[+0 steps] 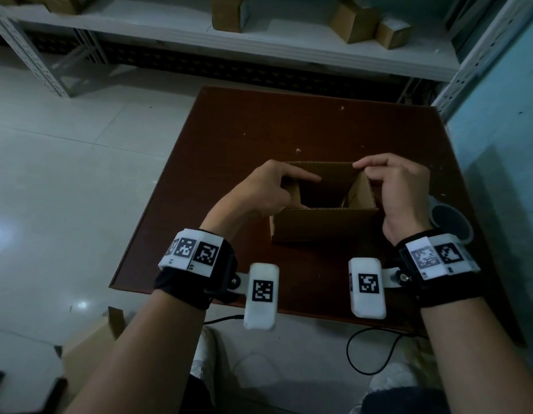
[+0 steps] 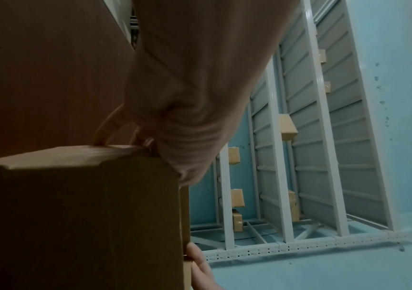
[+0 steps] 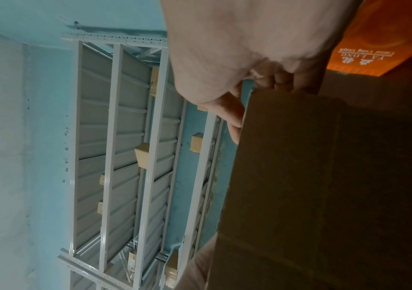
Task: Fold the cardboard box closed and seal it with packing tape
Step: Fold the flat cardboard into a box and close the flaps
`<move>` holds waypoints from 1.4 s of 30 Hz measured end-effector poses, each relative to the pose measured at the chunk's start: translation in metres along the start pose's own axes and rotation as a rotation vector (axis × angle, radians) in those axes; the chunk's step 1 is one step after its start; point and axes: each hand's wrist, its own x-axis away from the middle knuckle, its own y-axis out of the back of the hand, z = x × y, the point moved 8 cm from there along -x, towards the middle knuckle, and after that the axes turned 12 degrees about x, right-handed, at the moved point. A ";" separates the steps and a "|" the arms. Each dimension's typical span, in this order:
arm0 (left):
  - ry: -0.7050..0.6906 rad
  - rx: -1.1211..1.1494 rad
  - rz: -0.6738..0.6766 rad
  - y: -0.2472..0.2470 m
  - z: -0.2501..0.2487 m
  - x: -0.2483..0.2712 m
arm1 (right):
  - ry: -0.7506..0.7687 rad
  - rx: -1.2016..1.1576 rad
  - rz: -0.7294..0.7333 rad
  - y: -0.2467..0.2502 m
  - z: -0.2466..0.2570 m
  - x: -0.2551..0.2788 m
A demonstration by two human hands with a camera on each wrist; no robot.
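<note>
Left hand (image 1: 259, 192): resting against the left side of the open brown cardboard box (image 1: 325, 224), forefinger extending across the left flap into the opening, other fingers curling loosely, nothing being gripped. Box: sitting upright near the middle of the dark red-brown wooden table (image 1: 259, 130), top flaps standing open. Right hand (image 1: 399, 189): pinching the far right flap edge between curled fingers and thumb. Roll of packing tape (image 1: 452, 224): lying just right of that wrist.
</note>
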 end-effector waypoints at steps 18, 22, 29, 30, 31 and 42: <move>0.032 -0.052 0.092 -0.007 0.001 0.000 | -0.163 -0.052 0.125 -0.004 -0.020 -0.006; 0.041 -0.038 0.077 -0.006 0.001 0.001 | -0.198 0.027 0.222 -0.019 -0.026 -0.003; 0.044 -0.043 0.079 -0.005 0.003 0.001 | -0.212 0.160 0.230 -0.008 -0.031 -0.006; 0.046 -0.039 0.072 -0.004 0.002 0.001 | -0.211 0.169 0.232 -0.008 -0.031 -0.006; 0.046 -0.036 0.065 -0.003 0.002 0.001 | -0.206 0.175 0.230 -0.008 -0.030 -0.006; 0.030 0.048 0.040 -0.002 0.005 0.000 | -0.208 0.213 0.284 -0.008 -0.034 -0.005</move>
